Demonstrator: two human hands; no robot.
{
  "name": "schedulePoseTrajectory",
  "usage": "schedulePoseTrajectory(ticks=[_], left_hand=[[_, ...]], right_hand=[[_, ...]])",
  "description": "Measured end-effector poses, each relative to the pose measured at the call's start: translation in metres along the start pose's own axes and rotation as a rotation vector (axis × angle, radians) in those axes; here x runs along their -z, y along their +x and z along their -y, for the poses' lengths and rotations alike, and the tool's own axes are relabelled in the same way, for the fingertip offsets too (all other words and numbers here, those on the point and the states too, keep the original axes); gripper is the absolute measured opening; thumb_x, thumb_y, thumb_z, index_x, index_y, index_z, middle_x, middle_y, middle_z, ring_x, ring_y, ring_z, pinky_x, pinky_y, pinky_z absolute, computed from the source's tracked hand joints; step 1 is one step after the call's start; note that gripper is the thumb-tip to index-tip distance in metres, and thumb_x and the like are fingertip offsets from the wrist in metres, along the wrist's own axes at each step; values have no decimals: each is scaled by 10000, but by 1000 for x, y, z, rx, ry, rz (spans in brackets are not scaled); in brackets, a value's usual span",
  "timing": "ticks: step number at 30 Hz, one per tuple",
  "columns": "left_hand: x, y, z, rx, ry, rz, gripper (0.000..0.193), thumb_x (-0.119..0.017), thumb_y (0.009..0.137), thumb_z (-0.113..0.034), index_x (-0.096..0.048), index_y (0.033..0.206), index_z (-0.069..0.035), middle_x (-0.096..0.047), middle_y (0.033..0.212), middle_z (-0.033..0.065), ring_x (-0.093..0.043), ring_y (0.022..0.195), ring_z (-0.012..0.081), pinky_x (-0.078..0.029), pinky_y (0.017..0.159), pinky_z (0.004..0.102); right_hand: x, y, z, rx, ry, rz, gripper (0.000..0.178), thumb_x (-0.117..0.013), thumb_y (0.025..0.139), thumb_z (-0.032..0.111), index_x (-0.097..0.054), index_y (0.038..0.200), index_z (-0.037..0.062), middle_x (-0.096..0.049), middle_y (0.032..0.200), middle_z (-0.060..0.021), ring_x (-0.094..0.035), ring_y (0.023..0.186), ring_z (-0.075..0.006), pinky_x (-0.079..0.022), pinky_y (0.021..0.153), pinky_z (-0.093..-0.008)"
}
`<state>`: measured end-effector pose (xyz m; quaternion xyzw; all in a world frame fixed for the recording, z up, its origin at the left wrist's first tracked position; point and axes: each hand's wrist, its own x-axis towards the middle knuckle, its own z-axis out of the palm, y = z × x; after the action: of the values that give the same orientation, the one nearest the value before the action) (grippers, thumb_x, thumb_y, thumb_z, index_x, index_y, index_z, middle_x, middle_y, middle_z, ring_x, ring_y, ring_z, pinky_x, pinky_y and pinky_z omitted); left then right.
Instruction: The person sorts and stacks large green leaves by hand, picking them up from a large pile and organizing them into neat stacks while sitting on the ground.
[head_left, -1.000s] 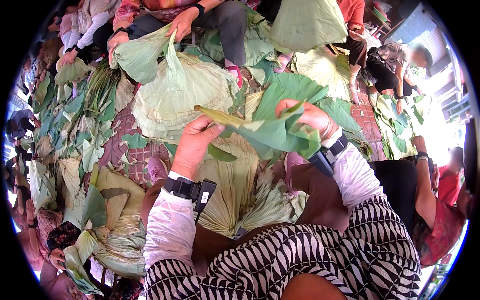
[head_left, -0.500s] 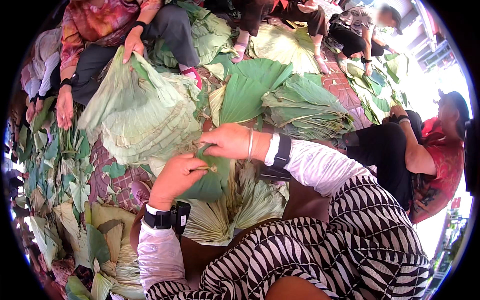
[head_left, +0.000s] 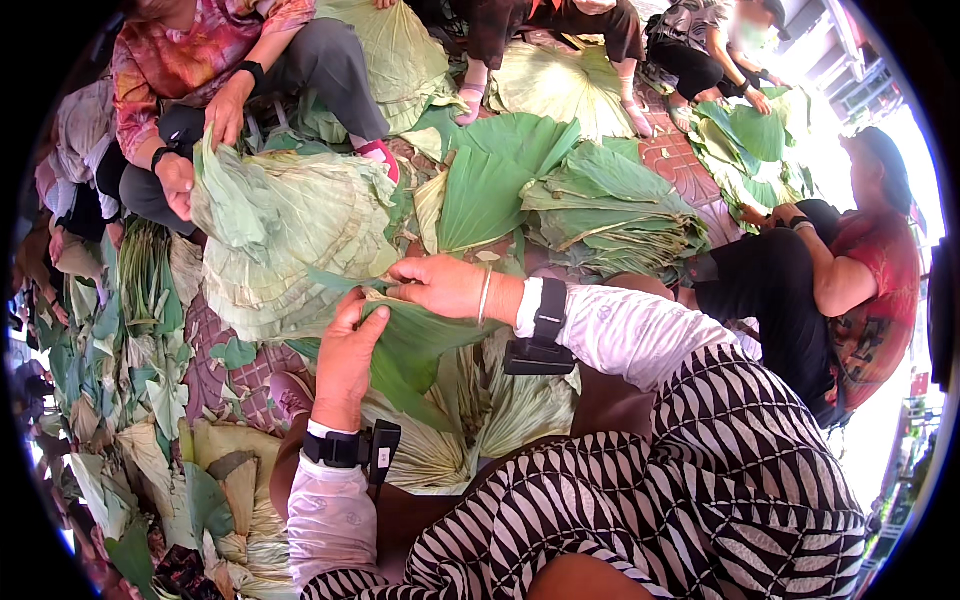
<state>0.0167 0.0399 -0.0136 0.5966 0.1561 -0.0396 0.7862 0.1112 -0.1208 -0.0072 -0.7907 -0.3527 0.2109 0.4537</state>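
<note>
Green leaf (head_left: 415, 350) fans out wider than half a second ago, when it was folded with stalk end showing. White label (head_left: 384, 458) on left-wrist device (head_left: 386, 434), print too small to read. Leaf sits at three o'clock of left hand (head_left: 345, 358), seven o'clock of right hand (head_left: 450, 286); both nearly closed, pinching its upper edge. Pale leaf stack (head_left: 300, 245) at ten-thirty from leaf.

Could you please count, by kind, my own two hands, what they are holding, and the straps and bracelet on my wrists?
Hands: 2 (left hand, right hand)
Green leaf, seemingly single: 1
Black wrist straps: 2 (left strap, right strap)
Bracelet: 1
Total: 6
</note>
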Motion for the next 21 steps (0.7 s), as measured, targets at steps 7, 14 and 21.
schedulePoseTrajectory(ticks=[7,14,21], left_hand=[[-12,-14,-6,-457,1002,-207,172,-661,680,-116,-615,813,-17,-486,1018,141,-470,914,289,-382,801,348],[-36,-27,-17,-763,1457,-220,164,-686,616,-117,-576,700,-28,-483,918,143,-454,831,320,-381,719,400],[-21,-26,-10,-199,942,75,160,-648,664,-54,-533,749,18,-500,702,113,-513,666,216,-409,638,294]], right_hand=[[7,-3,-4,30,128,234,260,-490,846,253,-529,968,26,-523,702,-75,-469,663,-142,-403,652,-283],[11,-9,-19,-193,236,473,288,-476,865,246,-522,1071,50,-550,764,-18,-467,702,-99,-399,667,-255],[-14,9,-110,-638,1093,647,380,-467,873,282,-448,1179,57,-547,1091,-86,-537,947,-148,-427,731,-236]])
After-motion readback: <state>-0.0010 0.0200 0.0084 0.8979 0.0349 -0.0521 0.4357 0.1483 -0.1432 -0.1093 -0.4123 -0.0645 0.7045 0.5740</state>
